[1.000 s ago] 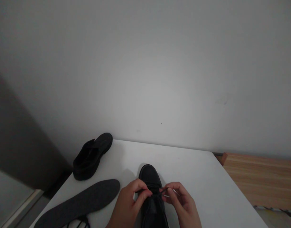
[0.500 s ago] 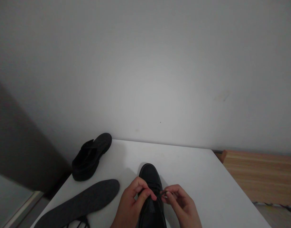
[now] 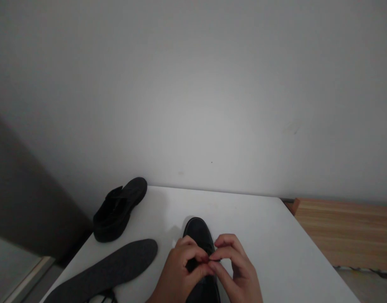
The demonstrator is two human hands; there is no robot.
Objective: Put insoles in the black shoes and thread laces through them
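A black shoe (image 3: 198, 230) stands on the white table, its toe pointing towards the wall. Over its lacing, my left hand (image 3: 185, 267) is closed in a pinch, thumb against forefinger. My right hand (image 3: 237, 269) pinches from the other side, and the fingertips of both hands meet. Between them is the dark shoelace, mostly hidden by the fingers. The shoe's heel end runs out of view at the bottom. Left of my left hand lies a dark grey insole (image 3: 117, 267).
A second black shoe (image 3: 117, 210) is at the table's back left corner, its flap raised. Thin black strands (image 3: 105, 296) show below the insole. The white table (image 3: 263, 235) meets a pale wall (image 3: 193, 105). A wooden board (image 3: 345, 231) is at the right.
My right hand has moved left, so its fingertips now touch those of my left hand. The dark lace that showed in my right fingers is now largely covered. My left hand has closed more tightly.
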